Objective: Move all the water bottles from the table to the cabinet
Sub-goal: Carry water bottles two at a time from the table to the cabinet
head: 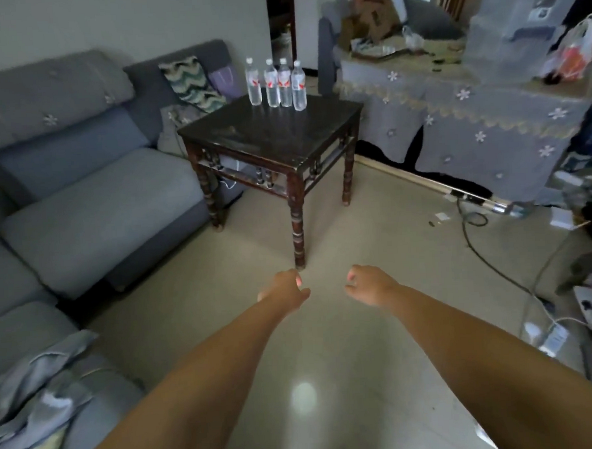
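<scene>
Several clear water bottles (pixel 276 84) with white caps and red-and-white labels stand in a row at the far edge of a dark wooden square table (pixel 269 136). A cabinet (pixel 460 119) draped in a grey flowered cloth stands to the right of the table. My left hand (pixel 284 290) and my right hand (pixel 368 284) are stretched out low over the floor, well short of the table. Both hold nothing, with the fingers loosely curled.
A grey sofa (pixel 80 187) runs along the left, touching the table's left side. The cabinet top carries boxes, bags and clutter (pixel 373 21). Cables (pixel 477 242), a power strip (pixel 551 339) and small items lie on the floor at the right. Pale tiled floor (pixel 329 360) lies in front of me.
</scene>
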A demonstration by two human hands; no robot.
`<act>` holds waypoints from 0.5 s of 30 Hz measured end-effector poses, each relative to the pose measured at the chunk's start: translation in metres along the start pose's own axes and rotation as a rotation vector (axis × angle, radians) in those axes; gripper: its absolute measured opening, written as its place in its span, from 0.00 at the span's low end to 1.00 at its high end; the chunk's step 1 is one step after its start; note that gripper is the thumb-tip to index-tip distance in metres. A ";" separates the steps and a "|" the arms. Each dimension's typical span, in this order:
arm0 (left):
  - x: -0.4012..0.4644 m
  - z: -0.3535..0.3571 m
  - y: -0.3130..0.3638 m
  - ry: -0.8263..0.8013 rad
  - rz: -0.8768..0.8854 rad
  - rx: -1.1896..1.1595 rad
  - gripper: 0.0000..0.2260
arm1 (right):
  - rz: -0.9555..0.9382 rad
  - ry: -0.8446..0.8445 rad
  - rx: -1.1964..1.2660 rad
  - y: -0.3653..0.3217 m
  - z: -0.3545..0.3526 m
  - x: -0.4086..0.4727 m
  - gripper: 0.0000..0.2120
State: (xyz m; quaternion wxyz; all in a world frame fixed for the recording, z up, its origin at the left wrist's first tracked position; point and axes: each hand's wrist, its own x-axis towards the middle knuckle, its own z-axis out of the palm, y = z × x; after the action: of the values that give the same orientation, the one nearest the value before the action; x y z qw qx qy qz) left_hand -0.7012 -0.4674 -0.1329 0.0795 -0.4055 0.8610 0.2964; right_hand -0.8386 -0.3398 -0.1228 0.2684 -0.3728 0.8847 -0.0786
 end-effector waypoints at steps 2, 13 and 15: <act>0.024 -0.011 0.002 0.006 -0.032 -0.016 0.17 | -0.022 -0.010 -0.002 -0.009 -0.017 0.030 0.18; 0.208 -0.102 -0.019 0.069 -0.101 -0.078 0.16 | -0.122 -0.046 -0.022 -0.080 -0.077 0.219 0.14; 0.254 -0.127 -0.022 0.078 -0.076 -0.062 0.16 | -0.111 -0.049 -0.029 -0.096 -0.095 0.266 0.14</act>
State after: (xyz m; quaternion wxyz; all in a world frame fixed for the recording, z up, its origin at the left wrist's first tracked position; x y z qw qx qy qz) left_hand -0.8388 -0.7172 -0.1354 0.0443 -0.4515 0.8378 0.3037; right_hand -0.9834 -0.6007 -0.1209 0.2799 -0.4270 0.8569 -0.0712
